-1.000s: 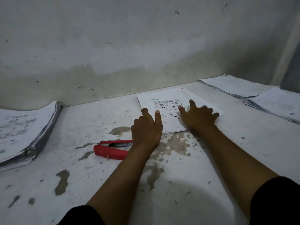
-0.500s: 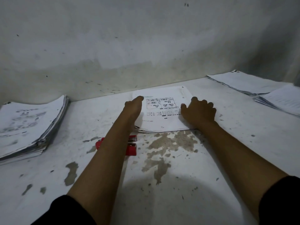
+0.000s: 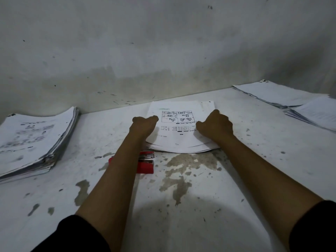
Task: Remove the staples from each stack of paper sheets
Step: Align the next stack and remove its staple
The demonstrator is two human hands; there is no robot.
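Both hands grip middle stack (image 3: 179, 137) at table's (image 3: 236, 179) back edge: left hand (image 3: 144, 122) and right hand (image 3: 215, 124) curled on its side edges. Pull w/ even force; avoid red stapler (image 3: 145, 163).

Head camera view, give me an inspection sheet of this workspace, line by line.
Surface: white table, stained and chipped in front of the middle stack.
Job's things: middle stack of printed sheets; red tool, partly under the left forearm.
Clutter: thick left stack; two thin right stacks.
Hands: left hand at the middle stack's left edge, right hand on its right side, fingers curled.
Cables: nothing seen.
Surroundings: scuffed grey wall.
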